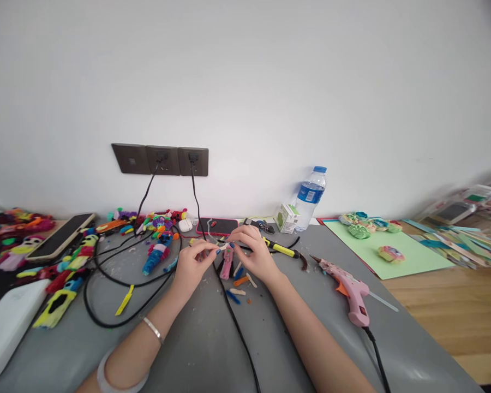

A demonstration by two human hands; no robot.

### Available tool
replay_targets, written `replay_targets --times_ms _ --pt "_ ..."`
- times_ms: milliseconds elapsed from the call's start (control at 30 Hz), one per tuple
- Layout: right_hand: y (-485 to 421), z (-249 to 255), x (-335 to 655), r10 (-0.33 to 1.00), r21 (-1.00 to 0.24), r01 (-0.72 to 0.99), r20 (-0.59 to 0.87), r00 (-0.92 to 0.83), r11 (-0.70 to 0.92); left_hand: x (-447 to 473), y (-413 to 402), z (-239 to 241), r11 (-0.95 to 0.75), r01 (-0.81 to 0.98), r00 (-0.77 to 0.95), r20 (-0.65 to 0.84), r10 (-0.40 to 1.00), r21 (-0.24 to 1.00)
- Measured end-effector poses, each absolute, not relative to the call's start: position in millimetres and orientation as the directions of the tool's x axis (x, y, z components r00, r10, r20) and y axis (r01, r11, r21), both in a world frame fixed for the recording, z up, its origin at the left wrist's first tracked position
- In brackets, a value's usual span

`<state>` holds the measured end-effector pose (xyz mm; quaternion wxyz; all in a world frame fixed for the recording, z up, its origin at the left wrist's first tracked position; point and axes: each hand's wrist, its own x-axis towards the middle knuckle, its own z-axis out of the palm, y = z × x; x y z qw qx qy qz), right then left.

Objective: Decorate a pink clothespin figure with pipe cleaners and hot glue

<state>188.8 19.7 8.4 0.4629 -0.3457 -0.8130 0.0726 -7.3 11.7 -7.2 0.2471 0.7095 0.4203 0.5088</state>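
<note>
Pink fuzzy piece (226, 266) lies just left of the nearer right hand (253, 253) (half-curled, can't tell grip), long axis wearer-ward; left hand (193, 266) pinches pale strip (223, 247), fingertips together.

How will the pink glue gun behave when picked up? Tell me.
The pink glue gun will probably feel stiff, since it looks like hard moulded plastic. It seems unlikely to roll, as it lies flat on its side. Its black cord may drag or tug, being attached at the gun's near end.
</note>
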Motion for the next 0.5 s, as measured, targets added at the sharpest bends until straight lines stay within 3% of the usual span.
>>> replay_targets --times_ms 500 --pt "18.7 8.5 187.1 0.653 -0.521 0.406 0.679 -0.335 0.751 -9.3 12.1 -8.1 -0.482 0.351 0.12 0.472 0.873 0.803"
